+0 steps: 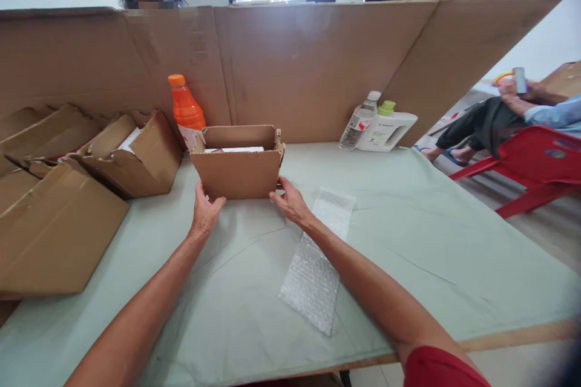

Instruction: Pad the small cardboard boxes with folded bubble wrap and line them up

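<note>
A small open-topped cardboard box point(236, 175) stands near the middle of the table, with something white point(242, 149) showing inside. My left hand point(206, 211) grips its lower left corner, thumb on the front face. At the lower right corner, my right hand point(290, 201) holds the box the same way. Beneath my right forearm lies a flat sheet of bubble wrap point(313, 278). An orange bottle point(187, 107) stands just behind the box on its left.
Larger cardboard boxes point(59, 236) crowd the left side. Along the back stands a cardboard panel point(295, 66). A clear bottle point(361, 122) leans beside a white jug point(388, 132). A person sits on a red chair point(544, 163) at right; another is behind the panel.
</note>
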A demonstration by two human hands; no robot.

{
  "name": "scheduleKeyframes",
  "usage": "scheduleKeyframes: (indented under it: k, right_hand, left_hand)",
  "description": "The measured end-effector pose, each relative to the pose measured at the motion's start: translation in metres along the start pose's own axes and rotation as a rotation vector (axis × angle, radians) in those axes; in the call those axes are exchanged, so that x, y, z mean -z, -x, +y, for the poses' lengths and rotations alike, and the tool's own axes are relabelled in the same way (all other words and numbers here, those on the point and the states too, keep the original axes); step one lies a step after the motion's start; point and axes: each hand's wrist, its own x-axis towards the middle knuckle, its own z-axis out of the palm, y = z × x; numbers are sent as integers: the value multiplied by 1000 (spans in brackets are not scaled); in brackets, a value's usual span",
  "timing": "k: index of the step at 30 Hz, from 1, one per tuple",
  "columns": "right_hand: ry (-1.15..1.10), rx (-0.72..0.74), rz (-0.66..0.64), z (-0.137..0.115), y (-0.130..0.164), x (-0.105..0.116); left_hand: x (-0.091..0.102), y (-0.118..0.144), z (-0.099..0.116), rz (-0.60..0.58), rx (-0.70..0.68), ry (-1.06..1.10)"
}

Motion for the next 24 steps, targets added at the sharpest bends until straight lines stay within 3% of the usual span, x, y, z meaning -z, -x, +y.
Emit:
scheduleKeyframes:
  k: [4, 7, 9, 12, 16, 20, 24]
  right_hand:
    - [0, -47, -8, 8, -12, 3]
    - [57, -78, 5, 22, 1, 28]
    - [128, -111, 55, 34, 16, 54]
    - [260, -199, 176, 56, 34, 99]
    - [387, -313, 233, 77, 46, 134]
    - [411, -237, 180, 72, 51, 126]
    - [389, -42, 191, 48, 62, 106]
  left_hand:
    - [-8, 15, -5, 12, 35, -9]
    - [7, 32, -3, 75, 104, -81]
    - [19, 47, 2, 50, 107, -181]
    - [22, 80, 14, -170, 34, -330]
    - [-10, 132, 29, -552, -203, -393]
    - [-45, 169, 38, -776, -375, -433]
    - [-51, 182, 41, -885, -383, -506]
